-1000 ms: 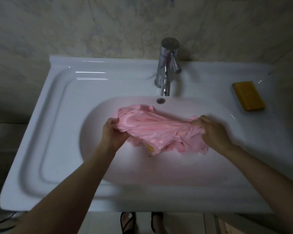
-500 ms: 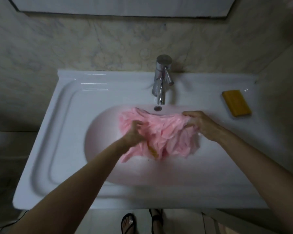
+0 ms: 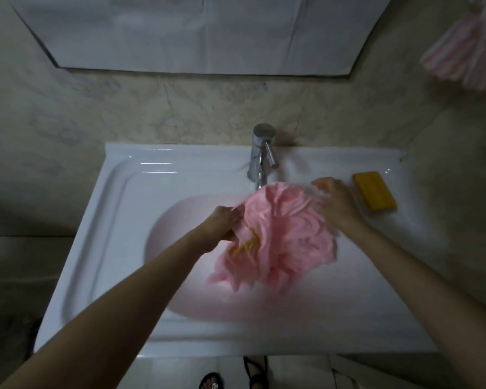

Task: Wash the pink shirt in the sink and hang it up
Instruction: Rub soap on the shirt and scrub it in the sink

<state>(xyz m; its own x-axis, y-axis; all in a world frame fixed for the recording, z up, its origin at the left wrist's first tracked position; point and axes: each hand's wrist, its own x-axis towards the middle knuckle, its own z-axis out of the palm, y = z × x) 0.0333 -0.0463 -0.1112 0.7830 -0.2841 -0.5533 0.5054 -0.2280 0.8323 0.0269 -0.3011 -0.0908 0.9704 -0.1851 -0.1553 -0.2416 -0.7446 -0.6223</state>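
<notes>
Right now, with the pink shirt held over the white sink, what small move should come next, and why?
Probably let the right hand go for the yellow rectangular soap bar just beside it; the left hand grips the bunched pink shirt above the white basin.

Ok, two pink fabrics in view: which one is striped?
The hanging cloth at the upper right, with pink and white stripes. The pink shirt, held by the left hand and right hand over the sink, is unstriped.

left grip (image 3: 222, 226) pinching shirt (image 3: 289, 237) | right grip (image 3: 334, 202) clutching shirt | both forearms extended
</notes>
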